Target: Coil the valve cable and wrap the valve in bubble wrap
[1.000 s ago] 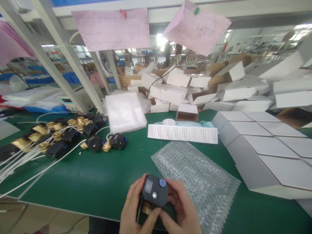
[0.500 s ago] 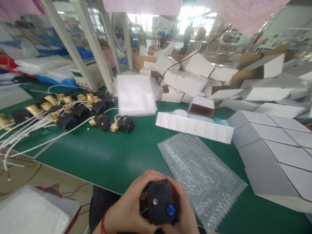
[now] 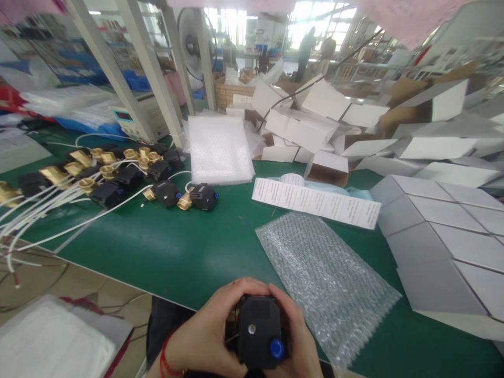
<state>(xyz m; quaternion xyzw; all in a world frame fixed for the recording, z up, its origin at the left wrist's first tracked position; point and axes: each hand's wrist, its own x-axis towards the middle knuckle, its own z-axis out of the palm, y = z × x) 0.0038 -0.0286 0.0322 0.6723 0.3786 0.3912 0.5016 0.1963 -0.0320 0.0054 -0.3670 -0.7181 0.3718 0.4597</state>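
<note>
Both my hands are wrapped round a black motorized valve with a blue round knob on its top face. My left hand grips its left side, and a red cord circles that wrist. On the opposite side, my right hand holds it with the fingers curled over the far edge. The valve's underside is hidden by my palms. Just right of my hands lies a flat sheet of bubble wrap on the green table. Beyond it is a strip of printed labels.
Several brass-and-black valves with white cables lie at the left. A stack of bubble bags sits at the back. White boxes stand in rows on the right, with a heap of opened cartons behind. Metal posts rise at back left.
The valve has turned very slightly in my hands, its top face now straighter. The camera view has shifted a little; the things on the table lie as before.
</note>
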